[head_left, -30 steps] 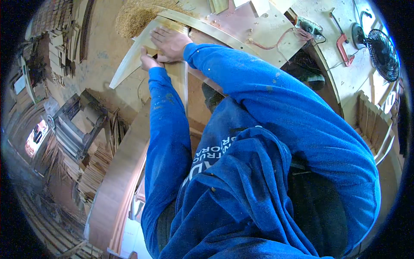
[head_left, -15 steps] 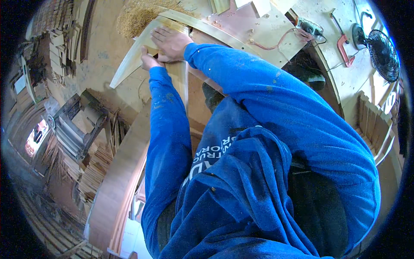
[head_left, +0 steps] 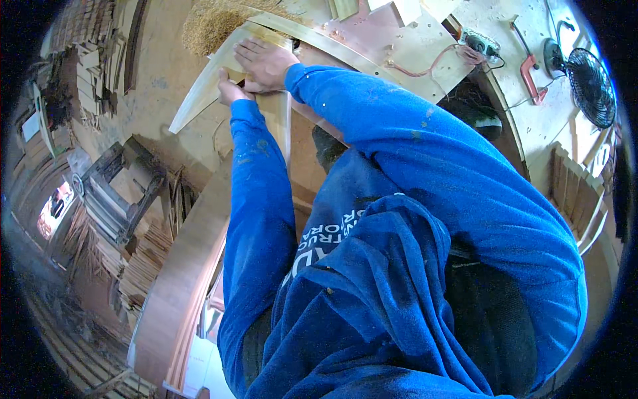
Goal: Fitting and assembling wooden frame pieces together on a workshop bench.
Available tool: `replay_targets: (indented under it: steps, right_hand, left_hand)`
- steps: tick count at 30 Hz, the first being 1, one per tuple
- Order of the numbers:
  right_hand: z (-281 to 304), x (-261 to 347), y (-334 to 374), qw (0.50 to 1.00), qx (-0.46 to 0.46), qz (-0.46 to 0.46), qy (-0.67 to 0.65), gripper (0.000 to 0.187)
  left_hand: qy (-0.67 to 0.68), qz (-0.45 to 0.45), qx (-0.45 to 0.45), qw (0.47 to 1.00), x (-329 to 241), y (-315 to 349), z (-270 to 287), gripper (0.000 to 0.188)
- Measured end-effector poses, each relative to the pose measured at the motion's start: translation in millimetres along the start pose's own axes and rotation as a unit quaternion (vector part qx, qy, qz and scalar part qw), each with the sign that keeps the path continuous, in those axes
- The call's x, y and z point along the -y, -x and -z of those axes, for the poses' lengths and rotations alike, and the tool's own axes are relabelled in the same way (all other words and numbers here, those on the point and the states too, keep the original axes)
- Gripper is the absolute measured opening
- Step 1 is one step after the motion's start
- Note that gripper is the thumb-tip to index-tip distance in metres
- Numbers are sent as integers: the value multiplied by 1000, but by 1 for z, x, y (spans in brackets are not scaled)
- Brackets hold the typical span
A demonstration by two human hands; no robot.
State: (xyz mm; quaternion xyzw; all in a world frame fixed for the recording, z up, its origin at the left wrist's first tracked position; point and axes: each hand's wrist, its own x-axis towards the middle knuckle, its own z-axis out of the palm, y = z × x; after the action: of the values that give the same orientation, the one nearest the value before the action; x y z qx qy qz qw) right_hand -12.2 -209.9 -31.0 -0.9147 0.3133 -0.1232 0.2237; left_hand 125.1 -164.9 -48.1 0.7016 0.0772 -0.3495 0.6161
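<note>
My right hand [head_left: 262,64] lies flat on a pale wooden board [head_left: 199,97] with a curved edge, its fingers stretched out toward the left. Just below and left of it, my left hand [head_left: 231,89] is curled with the thumb up, against a pale wooden piece [head_left: 274,112] that runs back toward my body. The two hands meet, and a small dark gap shows between them. What the left fingers wrap round is partly hidden under the right hand.
A heap of sawdust [head_left: 211,30] lies beyond the board. A long curved wooden strip [head_left: 325,43] stretches to the right. Further right are a corded power tool [head_left: 480,44], a red clamp [head_left: 531,80] and a black fan [head_left: 590,86]. Stacked wood strips [head_left: 149,263] and a machine [head_left: 116,189] stand at left.
The hands and the board stay almost where they were. Only a very slight shift of the whole view shows.
</note>
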Motion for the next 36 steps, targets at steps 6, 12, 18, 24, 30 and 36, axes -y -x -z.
replay_targets:
  steps: [6, 12, 18, 24, 30, 36]
  right_hand:
    - [0, 1, 1, 1000, -19, 2, -3, 77]
    - [-3, 0, -1, 1000, -27, 8, 9, 75]
    - [-9, -1, -1, 999, -39, 12, 0, 74]
    - [-9, 3, -5, 999, -21, 22, 27, 77]
    - [-14, -5, -4, 999, -33, 8, 39, 76]
    - [-10, 0, 0, 998, -23, 2, 56, 76]
  left_hand:
    - [0, 2, -19, 1000, -2, 8, -5, 45]
    - [16, 3, -39, 999, -4, 12, -8, 39]
    - [3, 2, -49, 999, -8, 17, -9, 38]
    - [20, -5, -54, 998, -4, 4, -1, 36]
    - [36, -8, -51, 998, 1, 3, -8, 34]
    - [32, -15, -69, 997, 4, 2, -4, 35]
